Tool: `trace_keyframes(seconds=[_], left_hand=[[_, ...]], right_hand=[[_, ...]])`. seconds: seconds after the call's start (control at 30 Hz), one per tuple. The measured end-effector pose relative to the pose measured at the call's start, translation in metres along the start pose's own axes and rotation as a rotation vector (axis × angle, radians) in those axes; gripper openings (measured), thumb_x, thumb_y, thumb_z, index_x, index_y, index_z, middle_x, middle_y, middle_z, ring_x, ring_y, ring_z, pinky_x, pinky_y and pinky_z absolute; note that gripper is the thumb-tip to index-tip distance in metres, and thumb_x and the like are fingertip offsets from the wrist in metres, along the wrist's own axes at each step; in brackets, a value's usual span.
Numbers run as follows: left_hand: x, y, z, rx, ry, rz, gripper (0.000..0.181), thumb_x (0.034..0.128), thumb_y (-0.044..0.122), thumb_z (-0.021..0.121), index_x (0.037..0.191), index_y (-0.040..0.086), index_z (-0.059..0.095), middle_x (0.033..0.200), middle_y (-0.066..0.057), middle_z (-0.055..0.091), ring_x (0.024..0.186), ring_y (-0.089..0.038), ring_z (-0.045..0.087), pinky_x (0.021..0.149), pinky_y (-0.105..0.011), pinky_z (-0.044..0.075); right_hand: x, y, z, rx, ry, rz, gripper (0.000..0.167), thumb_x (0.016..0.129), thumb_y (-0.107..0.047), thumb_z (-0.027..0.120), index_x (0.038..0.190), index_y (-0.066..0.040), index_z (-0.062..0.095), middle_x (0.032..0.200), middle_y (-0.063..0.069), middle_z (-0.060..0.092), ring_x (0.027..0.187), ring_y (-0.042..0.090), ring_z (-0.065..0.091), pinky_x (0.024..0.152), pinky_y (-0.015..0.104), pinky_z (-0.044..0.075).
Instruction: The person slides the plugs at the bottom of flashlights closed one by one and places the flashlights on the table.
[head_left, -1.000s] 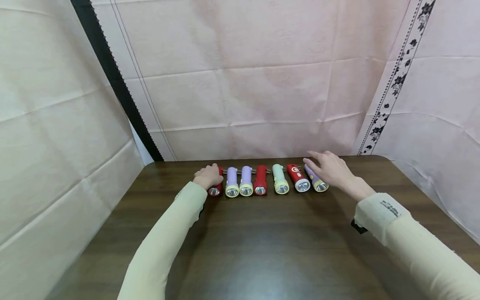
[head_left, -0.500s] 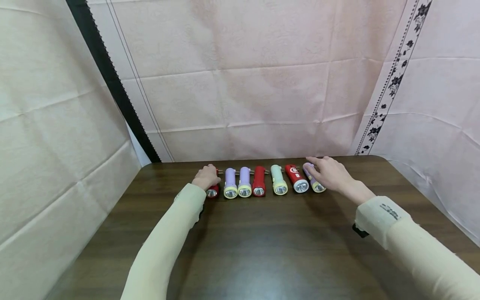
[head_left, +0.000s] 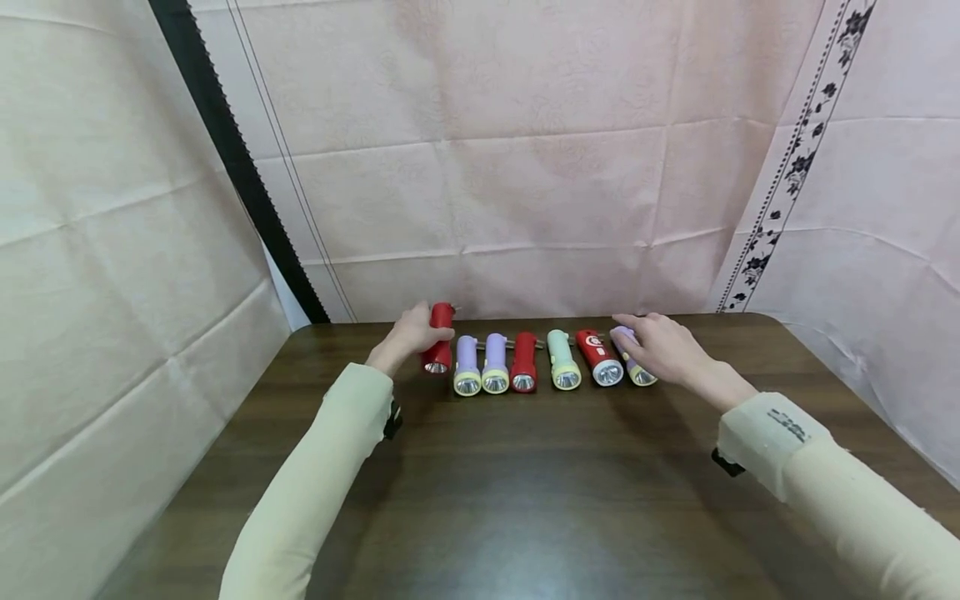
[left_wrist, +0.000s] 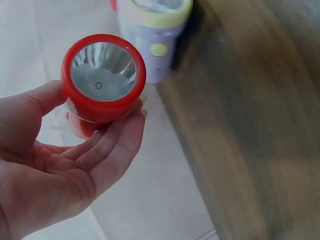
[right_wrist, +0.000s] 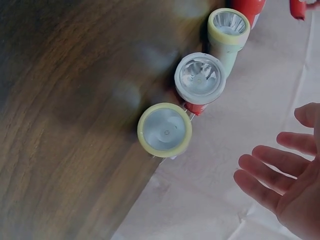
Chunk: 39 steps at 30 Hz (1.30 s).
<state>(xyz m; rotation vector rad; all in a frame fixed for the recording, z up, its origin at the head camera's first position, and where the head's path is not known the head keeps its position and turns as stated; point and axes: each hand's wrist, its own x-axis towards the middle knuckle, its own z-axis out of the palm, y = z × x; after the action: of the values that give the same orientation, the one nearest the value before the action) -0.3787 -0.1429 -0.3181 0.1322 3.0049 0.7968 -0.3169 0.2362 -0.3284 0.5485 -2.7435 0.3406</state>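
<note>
My left hand (head_left: 411,336) grips a red flashlight (head_left: 439,337), held up off the table at the left end of a row. In the left wrist view its round lens (left_wrist: 104,72) faces the camera, with thumb and fingers curled round the body. My right hand (head_left: 669,350) hovers by the rightmost flashlight, purple with a yellow rim (head_left: 641,372), and partly covers it in the head view. The right wrist view shows the right fingers (right_wrist: 270,175) extended and apart from that flashlight (right_wrist: 165,130).
Between the hands lie two purple flashlights (head_left: 467,367) (head_left: 495,364), a plain red one (head_left: 523,364), a mint one (head_left: 562,360) and a red one with a white logo (head_left: 598,358). The brown table (head_left: 525,483) meets pale cloth (head_left: 525,167) behind.
My left hand has raised the red flashlight off the table, bringing it up and into fuller view. The right hand has dropped slightly over the purple flashlight since a second ago.
</note>
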Motion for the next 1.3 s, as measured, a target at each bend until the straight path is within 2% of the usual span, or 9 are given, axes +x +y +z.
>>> trace_keyframes(seconds=[0.27, 0.43, 0.7, 0.83, 1.07, 1.3], left_hand=[[-0.010, 0.019, -0.009, 0.010, 0.007, 0.055, 0.054, 0.0861, 0.031, 0.067, 0.126, 0.002, 0.045, 0.109, -0.016, 0.061, 0.096, -0.028, 0.060, 0.079, -0.036, 0.051], [-0.016, 0.027, -0.010, -0.008, 0.005, 0.073, 0.056, 0.0867, 0.029, 0.066, 0.131, 0.003, 0.043, 0.115, -0.016, 0.060, 0.100, -0.028, 0.060, 0.083, -0.038, 0.053], [-0.024, 0.038, -0.008, -0.044, 0.023, 0.104, 0.064, 0.0869, 0.022, 0.066, 0.141, 0.002, 0.038, 0.121, -0.018, 0.061, 0.103, -0.029, 0.063, 0.087, -0.042, 0.055], [-0.030, 0.041, -0.005, -0.030, 0.048, 0.145, 0.060, 0.0856, 0.020, 0.066, 0.137, 0.001, 0.042, 0.116, -0.017, 0.063, 0.099, -0.029, 0.064, 0.085, -0.042, 0.056], [-0.037, 0.049, 0.001, -0.018, 0.058, 0.194, 0.053, 0.0850, 0.019, 0.066, 0.132, 0.003, 0.048, 0.110, -0.015, 0.066, 0.094, -0.026, 0.064, 0.083, -0.040, 0.055], [-0.045, 0.059, 0.007, -0.034, 0.036, 0.234, 0.055, 0.0853, 0.018, 0.067, 0.134, 0.003, 0.047, 0.113, -0.015, 0.066, 0.095, -0.026, 0.064, 0.083, -0.040, 0.056]], right_hand=[[-0.002, -0.007, -0.002, 0.013, 0.010, -0.008, 0.042, 0.098, -0.029, 0.052, 0.132, -0.005, 0.057, 0.118, 0.023, 0.066, 0.106, 0.039, 0.061, 0.084, 0.056, 0.049], [-0.001, -0.015, -0.007, 0.020, 0.020, -0.029, 0.043, 0.098, -0.030, 0.053, 0.134, -0.006, 0.056, 0.116, 0.022, 0.067, 0.101, 0.036, 0.061, 0.083, 0.055, 0.049], [0.002, -0.031, -0.015, 0.017, 0.038, -0.062, 0.044, 0.097, -0.030, 0.055, 0.134, -0.007, 0.056, 0.123, 0.020, 0.065, 0.108, 0.036, 0.062, 0.085, 0.055, 0.049], [0.002, -0.038, -0.017, 0.017, 0.047, -0.087, 0.045, 0.097, -0.031, 0.056, 0.134, -0.006, 0.056, 0.127, 0.019, 0.063, 0.113, 0.036, 0.061, 0.089, 0.054, 0.049], [0.001, -0.049, -0.019, 0.001, 0.062, -0.129, 0.046, 0.097, -0.031, 0.055, 0.137, -0.009, 0.054, 0.127, 0.016, 0.064, 0.108, 0.032, 0.062, 0.089, 0.052, 0.049], [-0.001, -0.060, -0.021, 0.027, 0.083, -0.164, 0.048, 0.097, -0.034, 0.055, 0.137, -0.009, 0.053, 0.137, 0.014, 0.057, 0.122, 0.032, 0.057, 0.094, 0.053, 0.047]])
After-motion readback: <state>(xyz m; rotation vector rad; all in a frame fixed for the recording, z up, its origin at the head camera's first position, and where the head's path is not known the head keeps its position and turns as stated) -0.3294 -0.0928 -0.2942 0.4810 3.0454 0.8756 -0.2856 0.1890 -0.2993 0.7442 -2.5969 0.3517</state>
